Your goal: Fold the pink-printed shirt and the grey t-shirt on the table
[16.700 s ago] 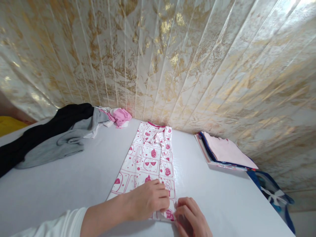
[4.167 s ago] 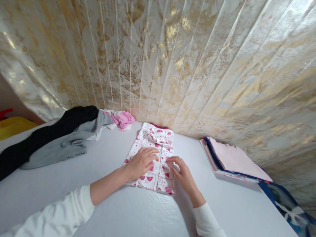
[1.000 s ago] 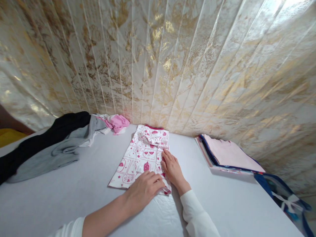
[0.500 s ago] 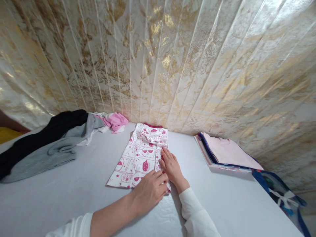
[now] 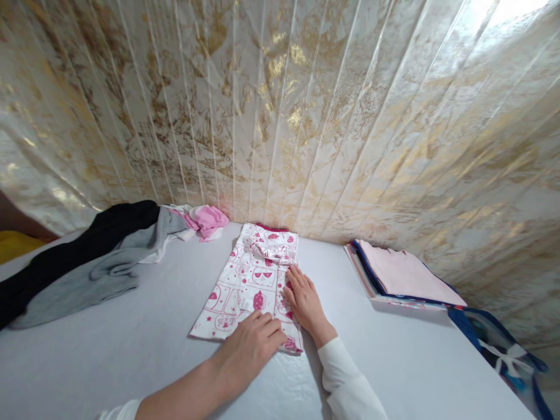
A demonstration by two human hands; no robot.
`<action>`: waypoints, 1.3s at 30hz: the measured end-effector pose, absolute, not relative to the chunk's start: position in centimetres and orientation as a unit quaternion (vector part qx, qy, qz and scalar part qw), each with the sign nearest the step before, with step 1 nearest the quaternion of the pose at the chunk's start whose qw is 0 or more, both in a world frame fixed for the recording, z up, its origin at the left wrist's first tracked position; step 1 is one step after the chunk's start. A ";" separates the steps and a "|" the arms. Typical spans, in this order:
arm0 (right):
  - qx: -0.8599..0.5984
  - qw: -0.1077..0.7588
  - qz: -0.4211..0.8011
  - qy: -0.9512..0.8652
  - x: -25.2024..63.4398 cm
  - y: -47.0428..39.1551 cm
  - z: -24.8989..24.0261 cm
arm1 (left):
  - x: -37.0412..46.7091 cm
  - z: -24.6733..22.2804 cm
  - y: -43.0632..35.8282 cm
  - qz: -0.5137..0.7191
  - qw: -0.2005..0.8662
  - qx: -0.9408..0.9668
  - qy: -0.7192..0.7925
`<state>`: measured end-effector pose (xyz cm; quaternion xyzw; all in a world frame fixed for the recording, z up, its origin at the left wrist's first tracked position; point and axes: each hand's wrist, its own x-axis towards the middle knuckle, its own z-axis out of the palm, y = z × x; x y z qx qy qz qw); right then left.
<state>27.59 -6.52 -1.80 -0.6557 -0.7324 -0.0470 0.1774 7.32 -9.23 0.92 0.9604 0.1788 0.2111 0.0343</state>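
A white child's garment with a pink-red printed pattern (image 5: pixel 258 277) lies partly folded on the white surface in front of me. Its dark pink edge is at the far end, and a bunched fold lies just below that. My right hand (image 5: pixel 305 300) rests flat on the garment's right edge, fingers stretched out. Over the near edge lies my left hand (image 5: pixel 258 341), its fingers loosely bent and resting on the cloth. Nothing shows gripped in either hand. The left palm and the cloth under it are hidden.
Black cloth (image 5: pixel 109 230) and grey cloth (image 5: pixel 87 286) lie in a heap at left, with pink cloth (image 5: pixel 210 220) behind. Folded clothes (image 5: pixel 406 271) are stacked at right, beside a blue-trimmed clear bag (image 5: pixel 499 344). A gold-patterned curtain (image 5: pixel 271 116) hangs behind. A person's arm shows far left.
My left hand has slid left and slightly nearer, away from my right hand, uncovering the garment's lower right corner. The right hand stays on the right edge. The view has shifted slightly.
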 end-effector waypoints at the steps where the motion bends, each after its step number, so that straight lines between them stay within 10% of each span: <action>1: -0.653 0.182 -0.049 -0.733 27.4 -6.7 -1.8 | 7.2 0.9 -9.0 0.216 0.026 0.960 0.178; 9: -0.638 0.153 -0.052 -0.753 26.3 -7.4 -1.9 | 7.0 0.9 -8.3 0.215 -0.030 0.965 0.148; 28: -0.575 0.122 0.019 -0.809 27.2 -14.1 0.6 | 3.6 5.0 -9.9 0.099 0.228 0.967 0.059; 39: -0.600 0.144 -0.012 -0.787 29.6 -5.6 1.2 | 4.3 3.5 -9.2 0.065 0.151 0.986 0.015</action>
